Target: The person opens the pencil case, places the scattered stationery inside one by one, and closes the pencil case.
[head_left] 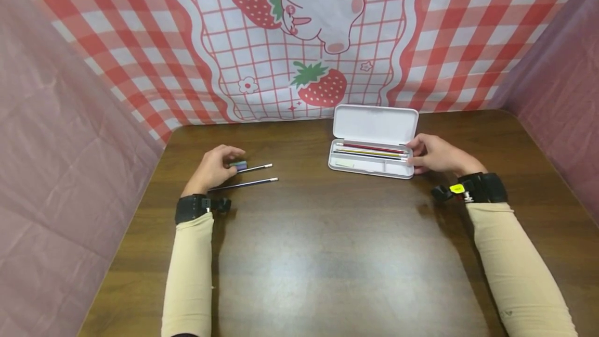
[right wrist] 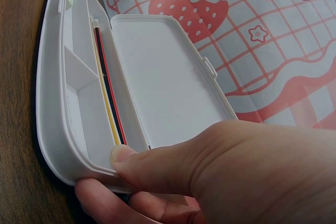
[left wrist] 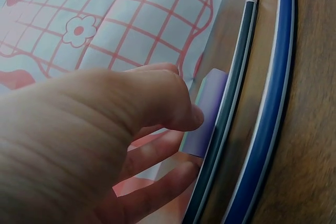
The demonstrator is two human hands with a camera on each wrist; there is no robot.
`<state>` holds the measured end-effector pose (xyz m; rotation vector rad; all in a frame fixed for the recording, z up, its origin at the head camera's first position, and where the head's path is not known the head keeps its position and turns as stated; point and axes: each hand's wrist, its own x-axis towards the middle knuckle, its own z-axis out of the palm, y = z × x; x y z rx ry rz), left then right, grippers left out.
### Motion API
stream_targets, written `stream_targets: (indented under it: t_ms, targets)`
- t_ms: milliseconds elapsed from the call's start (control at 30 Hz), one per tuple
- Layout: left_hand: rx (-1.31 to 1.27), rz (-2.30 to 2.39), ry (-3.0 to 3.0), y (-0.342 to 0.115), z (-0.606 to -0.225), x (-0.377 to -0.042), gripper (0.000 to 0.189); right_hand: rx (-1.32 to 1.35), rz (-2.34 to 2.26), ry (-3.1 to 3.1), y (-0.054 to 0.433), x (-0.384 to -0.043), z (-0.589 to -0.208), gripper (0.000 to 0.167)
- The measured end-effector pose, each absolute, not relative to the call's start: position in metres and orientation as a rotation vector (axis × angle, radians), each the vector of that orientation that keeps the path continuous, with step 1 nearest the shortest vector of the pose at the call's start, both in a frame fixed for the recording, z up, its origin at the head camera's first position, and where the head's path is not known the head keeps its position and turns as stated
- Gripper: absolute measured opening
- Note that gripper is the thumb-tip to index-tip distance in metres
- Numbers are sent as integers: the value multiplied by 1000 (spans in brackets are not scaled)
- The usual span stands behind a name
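My left hand (head_left: 214,168) is at a small purple and green block (head_left: 238,166), which looks like an eraser. Its fingers are spread around the block (left wrist: 209,114), thumb near one side; firm contact is not clear. Close by lie a dark striped pencil (left wrist: 231,87) and a blue striped pencil (left wrist: 278,77), the hand partly covering them in the head view. My right hand (head_left: 437,154) grips the right end of an open white pencil case (head_left: 374,172), thumb over the rim (right wrist: 79,169) and fingers outside. Several pencils (head_left: 369,151) lie in its long rear compartment.
A pale green piece (head_left: 344,162) sits in the case's front left compartment. The case's lid (head_left: 376,122) stands raised toward the strawberry-print cloth (head_left: 271,77) behind the wooden table (head_left: 299,254). Pink cloth (head_left: 61,144) hangs at both sides.
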<state>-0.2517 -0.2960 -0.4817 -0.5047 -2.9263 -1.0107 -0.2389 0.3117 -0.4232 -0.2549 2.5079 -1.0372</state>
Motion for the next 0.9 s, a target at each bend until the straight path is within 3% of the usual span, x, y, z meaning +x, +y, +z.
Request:
stream_targets:
  t_ms: [167,900]
  targets:
    - [-414,-1051,-3014,-272,-443,-224,41,-254,-1029,2511,311,-239,-424,50]
    - [-333,-1043,-3093,-270,-444,-227,39,-275,-1033,2510,312,-239,-423,48]
